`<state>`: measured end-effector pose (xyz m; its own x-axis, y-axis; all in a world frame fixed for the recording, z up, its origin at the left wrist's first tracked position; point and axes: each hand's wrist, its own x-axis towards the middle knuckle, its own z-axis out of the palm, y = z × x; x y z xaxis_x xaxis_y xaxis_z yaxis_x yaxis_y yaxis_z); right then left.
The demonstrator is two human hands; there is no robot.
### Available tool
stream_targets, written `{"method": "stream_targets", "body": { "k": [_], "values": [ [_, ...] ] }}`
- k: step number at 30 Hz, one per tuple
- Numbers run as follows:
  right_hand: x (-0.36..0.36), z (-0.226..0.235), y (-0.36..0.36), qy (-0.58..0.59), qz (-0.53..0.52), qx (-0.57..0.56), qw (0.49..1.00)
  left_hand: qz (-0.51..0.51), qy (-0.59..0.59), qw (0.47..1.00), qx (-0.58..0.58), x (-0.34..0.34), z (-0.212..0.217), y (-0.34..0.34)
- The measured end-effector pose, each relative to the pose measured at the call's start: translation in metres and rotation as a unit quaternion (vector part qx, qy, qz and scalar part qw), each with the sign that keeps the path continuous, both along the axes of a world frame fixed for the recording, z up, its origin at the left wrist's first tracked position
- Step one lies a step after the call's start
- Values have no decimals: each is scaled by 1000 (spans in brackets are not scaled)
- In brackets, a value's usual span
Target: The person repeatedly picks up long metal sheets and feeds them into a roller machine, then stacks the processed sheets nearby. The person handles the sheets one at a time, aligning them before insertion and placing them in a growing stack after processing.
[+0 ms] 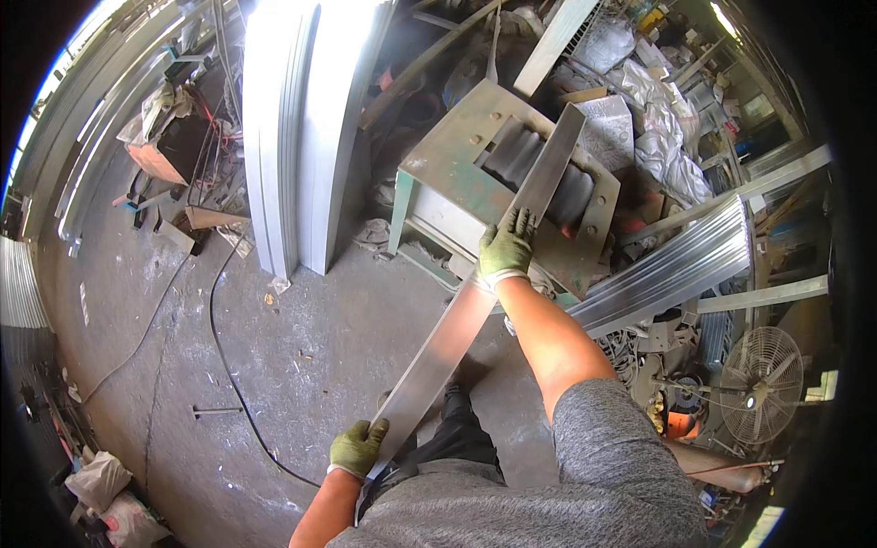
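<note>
I hold a long flat metal strip (457,329) that runs from my waist up to a green roller machine (438,146). My left hand (358,447), in a green glove, grips the strip's near end by my hip. In a matching green glove, my right hand (505,247) lies on the strip just before the machine. The strip's far end (559,146) rests over the dark ribbed rollers (521,155) in the machine's top.
Tall stacks of pale metal sheets (292,128) stand left of the machine. Corrugated panels (676,265) lie at the right, with a floor fan (760,370) beyond. A black cable (224,356) crosses the concrete floor. Scrap and sacks pile up behind the machine.
</note>
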<state>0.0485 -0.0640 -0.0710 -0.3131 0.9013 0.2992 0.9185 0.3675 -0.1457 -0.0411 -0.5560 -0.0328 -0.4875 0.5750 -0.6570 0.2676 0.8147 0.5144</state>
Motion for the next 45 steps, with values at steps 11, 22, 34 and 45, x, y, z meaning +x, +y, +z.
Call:
{"method": "stream_targets", "body": {
  "k": [11, 22, 34, 45],
  "values": [
    [4, -7, -104, 16, 4, 1, 1000, 15, -39, 999, -18, 5, -24, -94],
    [-5, -21, -207, 39, 13, -13, 999, 12, -5, 1000, -14, 3, -59, -194],
    [2, -17, -316, 54, 73, -127, 988, 11, -23, 998, -65, -10, -104, -334],
    [15, -12, -202, 26, 83, -70, 994, 12, -56, 998, -28, -17, -78, -196]
  ]
}}
